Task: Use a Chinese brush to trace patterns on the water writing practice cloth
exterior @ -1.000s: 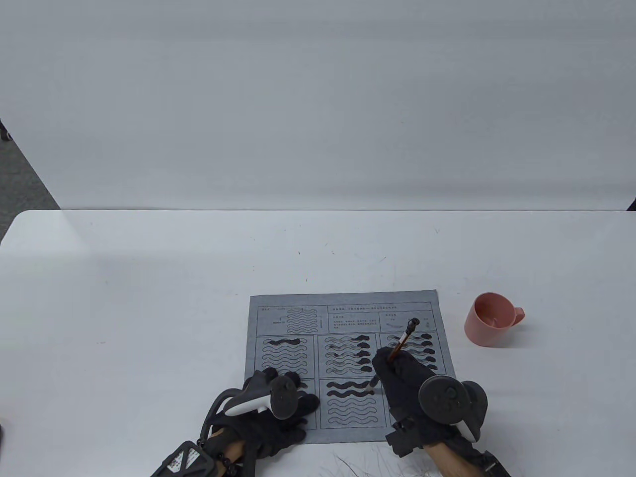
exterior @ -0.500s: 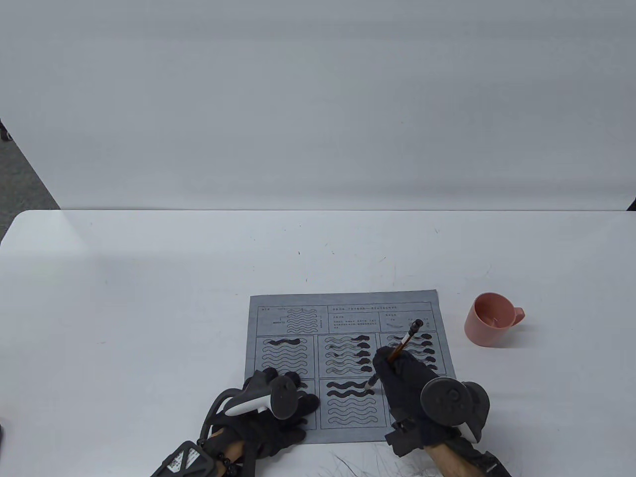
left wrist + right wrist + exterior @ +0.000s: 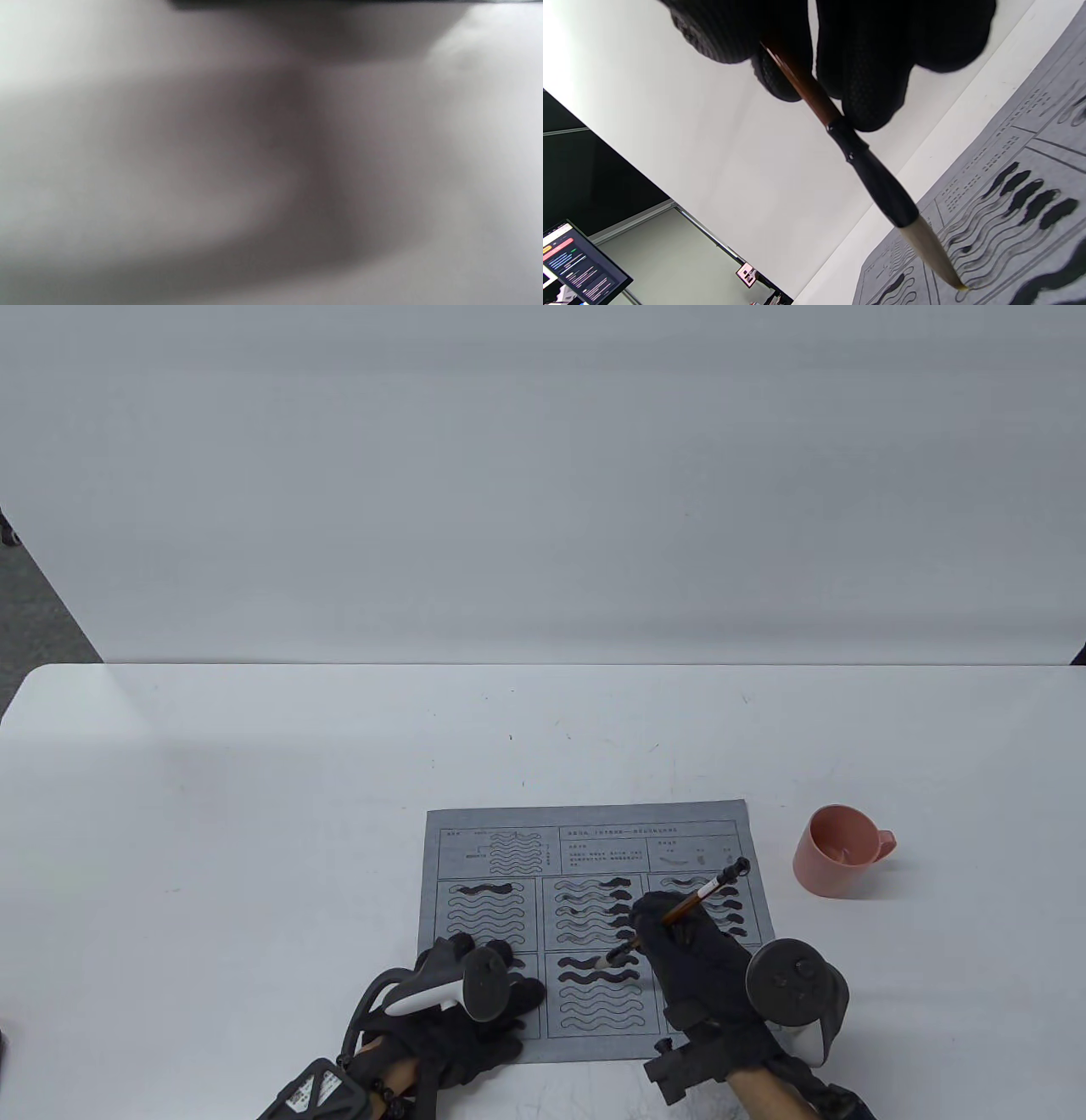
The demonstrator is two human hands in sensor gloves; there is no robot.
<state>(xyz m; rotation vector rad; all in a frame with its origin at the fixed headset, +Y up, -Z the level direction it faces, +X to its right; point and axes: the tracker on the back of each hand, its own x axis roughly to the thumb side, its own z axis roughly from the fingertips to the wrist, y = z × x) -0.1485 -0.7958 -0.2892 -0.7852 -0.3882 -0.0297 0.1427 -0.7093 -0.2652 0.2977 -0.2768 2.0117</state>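
The grey practice cloth (image 3: 501, 821) lies flat near the table's front edge, with several wavy lines in its panels darkened. My right hand (image 3: 657, 925) grips the brown-handled brush (image 3: 704, 891) above its black ferrule. The handle leans up to the right. The pale tip (image 3: 606, 960) is down at the top of the lower-middle panel. In the right wrist view my fingertips (image 3: 869, 84) pinch the brush (image 3: 869, 173), whose tip meets the cloth (image 3: 1031, 140). My left hand (image 3: 509, 988) rests on the cloth's lower-left corner. The left wrist view is only a grey blur.
A pink cup (image 3: 836, 861) stands on the white table (image 3: 254, 814) to the right of the cloth, its handle pointing right. A white backdrop rises behind the table. A monitor (image 3: 581, 264) shows at the lower left of the right wrist view.
The brush has tilted further: its top end swung to the right while the tip slid left along the lower-middle panel. My right wrist shifted right. The left hand has stayed put.
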